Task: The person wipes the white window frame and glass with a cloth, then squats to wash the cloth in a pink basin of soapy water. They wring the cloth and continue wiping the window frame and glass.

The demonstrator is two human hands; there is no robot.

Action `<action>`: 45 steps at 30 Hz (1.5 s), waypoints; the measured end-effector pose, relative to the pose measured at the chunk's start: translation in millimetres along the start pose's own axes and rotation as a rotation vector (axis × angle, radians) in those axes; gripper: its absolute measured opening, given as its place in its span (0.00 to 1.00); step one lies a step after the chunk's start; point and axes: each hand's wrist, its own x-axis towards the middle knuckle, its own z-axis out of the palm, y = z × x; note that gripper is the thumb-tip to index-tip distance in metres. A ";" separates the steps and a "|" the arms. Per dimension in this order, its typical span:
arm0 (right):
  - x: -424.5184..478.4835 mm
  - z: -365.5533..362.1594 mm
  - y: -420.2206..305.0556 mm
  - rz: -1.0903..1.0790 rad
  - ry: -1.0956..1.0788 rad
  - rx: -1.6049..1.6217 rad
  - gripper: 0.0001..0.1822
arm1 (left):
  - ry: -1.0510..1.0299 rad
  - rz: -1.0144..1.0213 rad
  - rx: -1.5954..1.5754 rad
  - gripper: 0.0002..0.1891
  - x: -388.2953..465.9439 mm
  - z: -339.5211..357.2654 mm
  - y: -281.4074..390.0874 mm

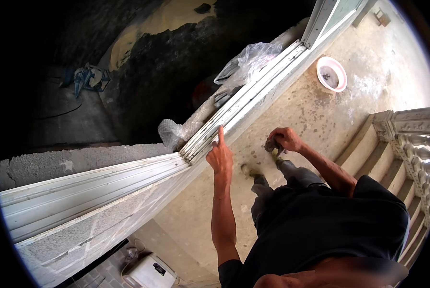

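Observation:
My left hand [220,156] reaches to the white sliding-window track [243,100], its index finger stretched out onto the outer edge. The other fingers are curled, and I see nothing held in them. Lower and to the right, my right hand [287,138] grips a crumpled dark, wet-looking rag [271,144] above the concrete floor. Dirt marks the grooves of the track. A white window frame [92,187] stands at its near end and a glazed sash [321,25] at its far end.
Clear plastic sheeting [256,59] and bubble wrap [171,133] lie along the inner sill. A pink-and-white basin [331,73] holding water stands on the spotted floor [301,108]. Stairs [376,158] with a balustrade [418,154] rise at right. A white box-shaped appliance [152,273] is below left.

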 end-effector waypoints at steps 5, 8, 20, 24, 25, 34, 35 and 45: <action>1.6 4.3 13.5 -0.057 -0.012 -0.030 0.15 | 0.102 -0.026 0.082 0.44 -26.2 16.1 -36.2; 4.2 11.4 15.1 -0.040 -0.033 0.007 0.14 | 0.071 -0.087 0.134 0.41 -40.5 14.0 -59.1; 1.8 28.1 16.3 -0.071 -0.025 0.017 0.13 | 0.537 -0.120 -0.111 0.17 -122.4 9.6 -59.1; 2.2 35.8 22.0 -0.054 -0.043 0.052 0.13 | 0.446 -0.422 -0.804 0.10 -160.2 75.9 -111.7; 3.9 33.0 20.9 -0.042 -0.037 0.063 0.13 | 0.348 -0.746 -1.208 0.09 -157.8 64.5 -103.9; 6.8 36.4 17.7 -0.024 -0.029 0.043 0.15 | 0.392 -0.877 -2.052 0.05 -132.9 51.0 -115.1; 6.7 38.2 16.6 -0.028 -0.024 0.040 0.15 | 0.388 -0.892 -2.060 0.05 -132.4 54.7 -117.4; 8.6 33.4 20.7 -0.016 -0.012 0.019 0.15 | 0.335 -1.011 -1.968 0.09 -128.7 58.4 -114.3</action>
